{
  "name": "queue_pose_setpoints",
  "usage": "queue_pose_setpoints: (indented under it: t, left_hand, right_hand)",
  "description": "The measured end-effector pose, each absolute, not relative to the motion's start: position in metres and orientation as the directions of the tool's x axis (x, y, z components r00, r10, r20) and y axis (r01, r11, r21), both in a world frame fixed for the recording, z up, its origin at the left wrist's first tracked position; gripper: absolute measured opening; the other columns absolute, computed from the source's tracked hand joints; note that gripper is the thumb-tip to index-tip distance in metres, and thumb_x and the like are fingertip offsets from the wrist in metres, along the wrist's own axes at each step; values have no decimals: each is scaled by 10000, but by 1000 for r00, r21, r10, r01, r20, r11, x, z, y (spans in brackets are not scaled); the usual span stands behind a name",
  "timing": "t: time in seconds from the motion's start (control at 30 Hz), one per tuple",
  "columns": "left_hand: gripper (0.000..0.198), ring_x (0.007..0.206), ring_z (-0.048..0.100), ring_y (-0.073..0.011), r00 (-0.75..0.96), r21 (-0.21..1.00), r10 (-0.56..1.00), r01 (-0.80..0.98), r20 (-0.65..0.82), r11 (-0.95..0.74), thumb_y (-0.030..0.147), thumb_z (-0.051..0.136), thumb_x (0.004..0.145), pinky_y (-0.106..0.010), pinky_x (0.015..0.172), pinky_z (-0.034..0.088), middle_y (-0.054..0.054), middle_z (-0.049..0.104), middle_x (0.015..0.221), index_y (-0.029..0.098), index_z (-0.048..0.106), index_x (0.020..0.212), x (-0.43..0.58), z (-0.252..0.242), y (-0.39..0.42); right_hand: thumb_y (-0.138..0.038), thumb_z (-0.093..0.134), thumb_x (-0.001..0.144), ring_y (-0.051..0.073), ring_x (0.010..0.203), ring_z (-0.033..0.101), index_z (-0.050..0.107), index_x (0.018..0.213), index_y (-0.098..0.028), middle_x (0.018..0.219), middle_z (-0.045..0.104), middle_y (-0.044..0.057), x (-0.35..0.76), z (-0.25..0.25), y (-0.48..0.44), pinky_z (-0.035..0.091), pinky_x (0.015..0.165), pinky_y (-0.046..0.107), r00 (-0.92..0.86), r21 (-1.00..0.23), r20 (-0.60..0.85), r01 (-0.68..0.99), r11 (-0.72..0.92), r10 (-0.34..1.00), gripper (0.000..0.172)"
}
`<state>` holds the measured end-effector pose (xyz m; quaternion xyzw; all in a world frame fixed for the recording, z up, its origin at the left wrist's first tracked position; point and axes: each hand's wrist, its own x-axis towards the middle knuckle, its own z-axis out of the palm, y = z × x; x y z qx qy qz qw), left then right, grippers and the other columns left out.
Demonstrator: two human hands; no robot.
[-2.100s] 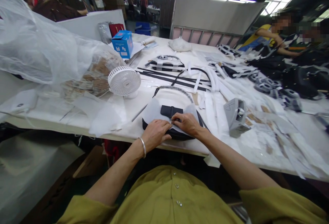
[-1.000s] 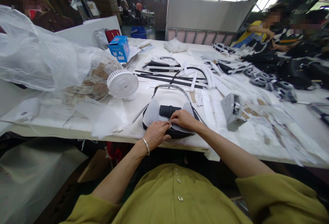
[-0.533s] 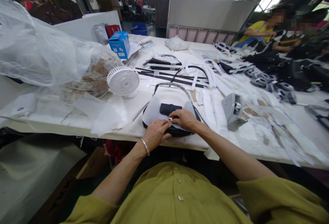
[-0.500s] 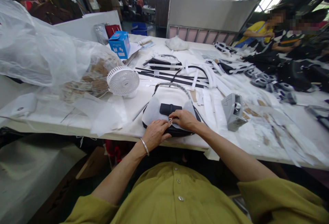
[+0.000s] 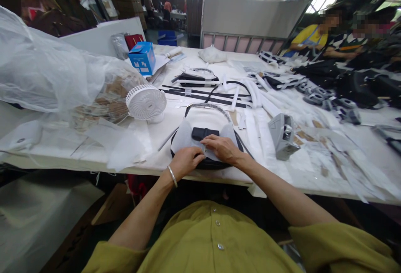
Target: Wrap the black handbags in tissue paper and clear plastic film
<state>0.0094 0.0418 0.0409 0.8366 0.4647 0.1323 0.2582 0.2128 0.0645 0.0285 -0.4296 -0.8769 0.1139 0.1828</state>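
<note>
A black handbag lies on the table in front of me, a white protective sheet covering much of its front. Its raised handle is wrapped in clear film. Across the upper front sits a black strap tab. My left hand pinches at the middle of the bag, thumb and forefinger together; what is between them is hidden. Beside it my right hand has its fingers bent and closed on a small metal fitting, which shows only as a glint at the fingertips.
A white fan stands left of the bag, near a large plastic bag and a blue box. To the right is a grey tape dispenser. Black straps and another bag lie behind. Co-workers sit at far right.
My left hand's fingers have drawn into a tighter pinch. My right fingers now cover more of the metal fitting, which showed plainly before. The whole view has shifted slightly.
</note>
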Motion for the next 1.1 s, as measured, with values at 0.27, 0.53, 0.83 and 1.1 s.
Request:
queue_pose_setpoints:
  t: [0.27, 0.53, 0.83, 1.1]
  left_hand:
    - [200, 833, 661, -206, 390, 540, 912, 799, -130, -265, 325, 479, 904, -276, 714, 437, -7, 731, 849, 251, 664, 890, 29, 57, 65]
    - [346, 775, 635, -184, 436, 757, 893, 619, -112, -207, 424, 433, 906, -257, 712, 447, -18, 712, 822, 201, 694, 860, 27, 37, 69]
    - [390, 787, 656, -198, 480, 921, 873, 372, -85, -115, 409, 403, 867, -289, 808, 480, -48, 721, 785, 161, 673, 733, 24, 28, 75]
    - [359, 786, 660, -198, 481, 943, 870, 328, -114, -58, 370, 427, 815, -295, 828, 483, -62, 738, 778, 150, 687, 700, 27, 23, 77]
  right_hand:
    - [-230, 649, 836, 183, 809, 704, 747, 921, -234, 878, 758, 8, 217, 31, 67, 552, 786, 301, -190, -744, 310, 561, 362, 932, 130]
    - [-201, 605, 895, 199, 900, 692, 733, 1048, -222, 986, 733, 77, 217, 21, 62, 566, 829, 320, -391, -496, 534, 573, 652, 750, 200]
    - [-191, 461, 976, 181, 949, 681, 683, 1072, -198, 1053, 727, 88, 215, 23, 52, 530, 817, 279, -527, -277, 460, 679, 680, 715, 242]
    - [-176, 461, 968, 142, 718, 619, 662, 838, -161, 780, 676, 62, 211, 25, 53, 432, 630, 249, -582, -29, 449, 749, 662, 678, 240]
